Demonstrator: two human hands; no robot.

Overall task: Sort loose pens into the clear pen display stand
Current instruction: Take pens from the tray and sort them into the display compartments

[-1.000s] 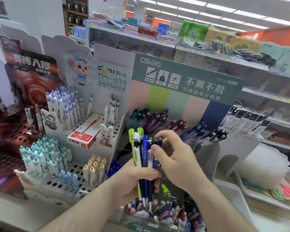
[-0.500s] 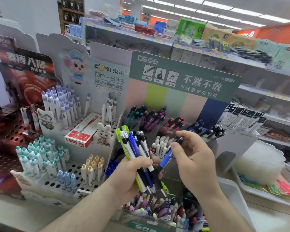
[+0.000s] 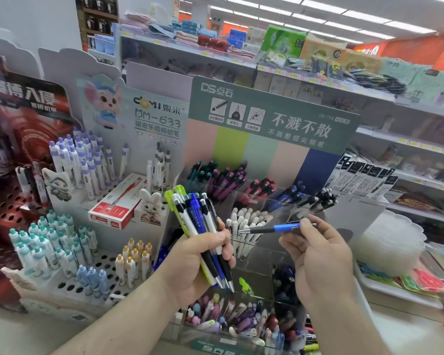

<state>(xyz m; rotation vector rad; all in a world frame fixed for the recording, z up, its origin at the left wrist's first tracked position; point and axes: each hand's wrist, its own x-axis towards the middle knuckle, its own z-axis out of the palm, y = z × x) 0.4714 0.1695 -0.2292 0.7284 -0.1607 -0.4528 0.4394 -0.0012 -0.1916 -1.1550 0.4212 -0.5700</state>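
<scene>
My left hand grips a bundle of pens; my right hand pinches one blue pen above the clear pen display stand. A loosened grip could spill the bundle into mixed compartments beyond.

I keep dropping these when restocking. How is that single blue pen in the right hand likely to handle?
The blue pen looks thin, rigid and probably light, since the right hand holds it level by one end with fingertips alone. Its smooth round barrel may slip or roll if set down. The bundle of pens in the left hand seems likelier to shift.
</scene>
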